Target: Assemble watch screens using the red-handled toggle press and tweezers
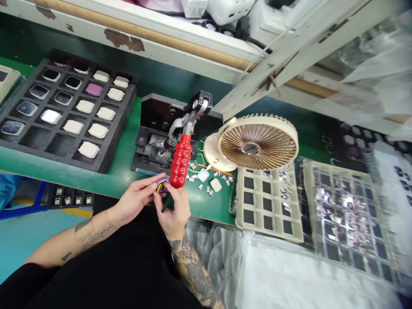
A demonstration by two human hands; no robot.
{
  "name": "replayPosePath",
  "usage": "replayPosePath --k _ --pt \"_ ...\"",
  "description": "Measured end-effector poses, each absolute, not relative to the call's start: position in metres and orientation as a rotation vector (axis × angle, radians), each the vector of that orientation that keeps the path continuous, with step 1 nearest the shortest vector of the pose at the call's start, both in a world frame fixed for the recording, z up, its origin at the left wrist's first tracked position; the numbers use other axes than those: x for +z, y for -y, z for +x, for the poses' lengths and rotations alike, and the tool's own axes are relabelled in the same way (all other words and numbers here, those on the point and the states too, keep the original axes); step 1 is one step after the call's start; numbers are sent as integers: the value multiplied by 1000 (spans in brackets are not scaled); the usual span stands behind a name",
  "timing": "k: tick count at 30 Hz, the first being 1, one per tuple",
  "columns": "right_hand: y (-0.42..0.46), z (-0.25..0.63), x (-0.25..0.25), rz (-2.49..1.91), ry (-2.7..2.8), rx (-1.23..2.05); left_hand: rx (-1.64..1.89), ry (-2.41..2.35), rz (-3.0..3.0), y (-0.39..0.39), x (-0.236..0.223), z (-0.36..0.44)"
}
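Observation:
My left hand pinches a small purple watch-like case, its open side showing something yellow inside. Close beside it, my right hand has its fingertips at the case's right edge and grips a thin dark tool that points down toward my lap. The tool's kind is not clear. Just beyond both hands stands a black clamp fixture with a red-handled toggle lever, whose grip hangs directly above my right hand. Neither hand appears to hold the lever.
A dark foam tray of white, purple and black-faced cases lies left. To the right stand a cream desk fan, scattered small metal clips, and compartment trays with metal parts. A shelf edge runs across the back.

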State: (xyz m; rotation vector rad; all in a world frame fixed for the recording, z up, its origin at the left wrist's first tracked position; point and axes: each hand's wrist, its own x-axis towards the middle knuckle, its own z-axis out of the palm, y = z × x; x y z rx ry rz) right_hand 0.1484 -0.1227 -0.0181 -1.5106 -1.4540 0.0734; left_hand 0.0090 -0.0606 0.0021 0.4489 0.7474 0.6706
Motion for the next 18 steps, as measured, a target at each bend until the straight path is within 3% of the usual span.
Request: replayPosePath --k 14,18 --pt "122 147 -18 -1566 1139 107 775 -867 599 61 -2 19" --pt "121 153 -20 -1497 1331 -40 744 -871 562 62 -6 17"
